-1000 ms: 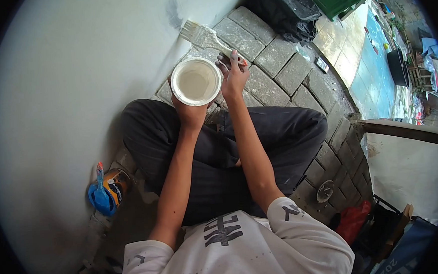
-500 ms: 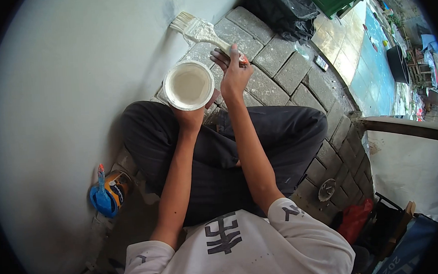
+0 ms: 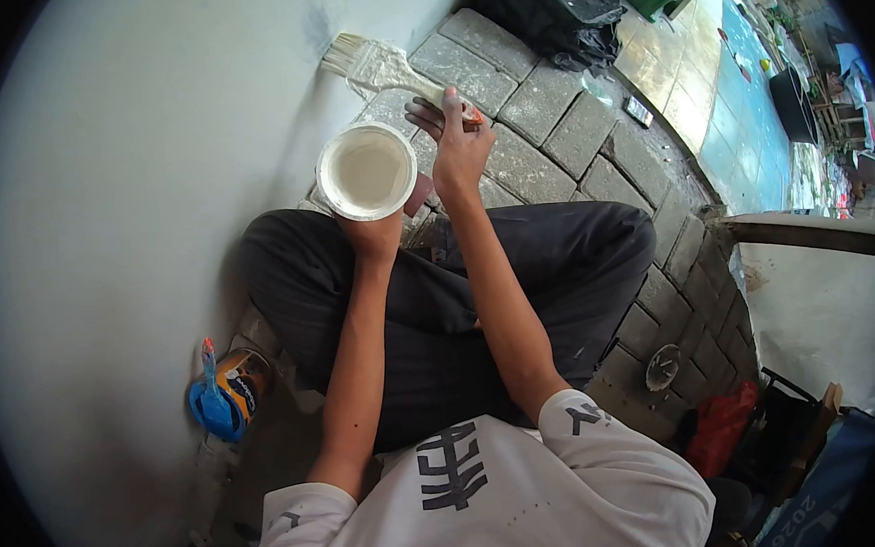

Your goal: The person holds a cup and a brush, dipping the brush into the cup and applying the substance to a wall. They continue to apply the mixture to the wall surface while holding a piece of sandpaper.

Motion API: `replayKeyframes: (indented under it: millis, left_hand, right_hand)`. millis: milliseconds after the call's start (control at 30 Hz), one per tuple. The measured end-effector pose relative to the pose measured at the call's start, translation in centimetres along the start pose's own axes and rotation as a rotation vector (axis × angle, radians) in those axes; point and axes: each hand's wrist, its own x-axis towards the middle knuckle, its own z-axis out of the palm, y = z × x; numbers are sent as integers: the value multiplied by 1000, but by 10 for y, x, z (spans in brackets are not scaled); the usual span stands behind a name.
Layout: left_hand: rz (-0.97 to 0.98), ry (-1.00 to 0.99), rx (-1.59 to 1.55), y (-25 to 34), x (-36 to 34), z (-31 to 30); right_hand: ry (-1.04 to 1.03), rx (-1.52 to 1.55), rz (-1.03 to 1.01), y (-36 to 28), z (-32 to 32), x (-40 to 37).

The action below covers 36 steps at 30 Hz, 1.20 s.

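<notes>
the right hand (image 3: pixel 460 152) has its fingers clenched on the handle of a paintbrush (image 3: pixel 380 66), with the bristles pressed to the foot of the wall (image 3: pixel 152 191) beside the paving stones (image 3: pixel 549 126). the left hand (image 3: pixel 375 227) grips a tub of pale paint (image 3: pixel 366 171) from below, above the knees. the wall looks mostly coated, with a greyish smudge (image 3: pixel 320 25) just above the bristles yet to cover.

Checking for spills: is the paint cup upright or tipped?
Upright. The left hand holds the paint cup from below; its round open mouth faces the camera, whitish paint inside. The right hand holds the brush apart.
</notes>
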Motion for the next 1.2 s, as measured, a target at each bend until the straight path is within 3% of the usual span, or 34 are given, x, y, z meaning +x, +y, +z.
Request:
replayKeyframes:
  millis: [133, 300, 433, 500, 667, 900, 1033, 1200]
  left_hand:
    - [-68, -19, -33, 3, 0, 0]
    - [-107, -35, -29, -1, -1, -2]
    - [-99, -28, -20, 19, 10, -4]
    - [-226, -11, -71, 27, 17, -5]
    - [-285, 51, -209, 32, 23, -3]
    - [-229, 30, -152, 32, 20, -2]
    - [-170, 44, -114, 24, 19, -1]
    - [-263, 30, -98, 19, 18, -3]
  right_hand:
    - [43, -44, 23, 25, -17, 3]
    - [-22, -116, -33, -1, 1, 0]
    - [-83, 5, -65, -42, 26, -1]
    - [-78, 189, -12, -44, 31, 5]
    - [-47, 216, 37, -5, 11, 15]
    - [-14, -144, -46, 22, -24, 14]
    - [-93, -132, -156, -17, 9, 6]
    - [-163, 166, -17, -67, 38, -5]
